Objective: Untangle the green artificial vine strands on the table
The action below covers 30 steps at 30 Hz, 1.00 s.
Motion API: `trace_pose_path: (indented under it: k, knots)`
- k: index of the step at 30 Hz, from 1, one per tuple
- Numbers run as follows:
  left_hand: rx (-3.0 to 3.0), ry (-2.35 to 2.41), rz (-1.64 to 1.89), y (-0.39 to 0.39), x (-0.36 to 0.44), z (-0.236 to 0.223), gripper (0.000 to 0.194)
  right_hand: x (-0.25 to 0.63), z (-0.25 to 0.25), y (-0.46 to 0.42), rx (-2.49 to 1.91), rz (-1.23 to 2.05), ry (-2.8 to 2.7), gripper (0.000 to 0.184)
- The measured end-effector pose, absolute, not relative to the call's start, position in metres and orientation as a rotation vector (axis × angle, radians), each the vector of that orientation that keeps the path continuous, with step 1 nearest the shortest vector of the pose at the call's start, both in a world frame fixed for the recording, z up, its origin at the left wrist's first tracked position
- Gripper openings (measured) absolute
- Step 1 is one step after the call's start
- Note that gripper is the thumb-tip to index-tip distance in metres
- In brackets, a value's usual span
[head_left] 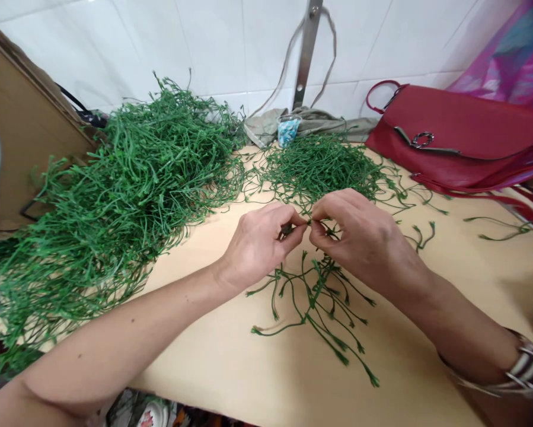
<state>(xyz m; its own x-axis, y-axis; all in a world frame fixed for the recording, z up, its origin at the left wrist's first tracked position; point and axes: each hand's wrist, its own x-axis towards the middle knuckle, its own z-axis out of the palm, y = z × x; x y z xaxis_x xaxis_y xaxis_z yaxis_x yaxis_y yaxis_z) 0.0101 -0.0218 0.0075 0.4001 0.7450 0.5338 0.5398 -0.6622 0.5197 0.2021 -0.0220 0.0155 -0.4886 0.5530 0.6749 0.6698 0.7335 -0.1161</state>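
My left hand [266, 237] and my right hand [355, 228] meet fingertip to fingertip over the middle of the table. Each is closed in a pinch, thumb against forefinger. Between them is a small bit of green stem, mostly covered by the fingers. Just below lies a loose cluster of thin green stems [313, 296] with little budded tips, spread on the tabletop. Beyond the hands sits a low heap of the same green stems [324, 166].
A large pile of green stems [159, 154] fills the left, beside a cardboard box [30, 112]. At the back stand a plastic cup [288, 129] with blue-and-white contents and a grey cloth [332, 123]. A red handbag [462, 124] lies at the right on the pale table [230, 367].
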Motion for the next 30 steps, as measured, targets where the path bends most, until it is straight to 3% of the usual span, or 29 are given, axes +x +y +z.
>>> trace_pose_path:
  k: [8, 12, 14, 16, 21, 25, 30]
  knots:
    - [2.288, 1.209, 1.059, -0.016, 0.014, 0.014, 0.009, 0.19, 0.017, -0.019, -1.32, 0.225, -1.797, 0.014]
    - [2.2, 1.249, 0.977, -0.022, 0.008, 0.012, 0.013, 0.222, 0.027, -0.006, -1.624, 0.002, -1.459, 0.018]
    - [2.13, 1.255, 0.961, -0.023, 0.008, 0.01, 0.013, 0.236, 0.032, -0.004, -1.766, 0.006, -1.399, 0.007]
    - [2.07, 1.242, 0.994, -0.021, 0.011, 0.009, 0.012, 0.239, 0.035, -0.005, -1.669, -0.064, -1.484, 0.004]
    - [1.995, 1.257, 1.037, -0.016, 0.017, 0.005, 0.008, 0.215, 0.031, -0.017, -1.159, -0.258, -1.938, 0.02]
    - [2.034, 1.237, 1.065, -0.016, 0.014, 0.0, 0.006, 0.203, 0.018, -0.021, -0.95, -0.096, -2.214, 0.021]
    - [2.001, 1.202, 1.105, -0.016, 0.014, -0.003, 0.007, 0.208, 0.008, -0.019, -1.027, 0.158, -2.233, 0.01]
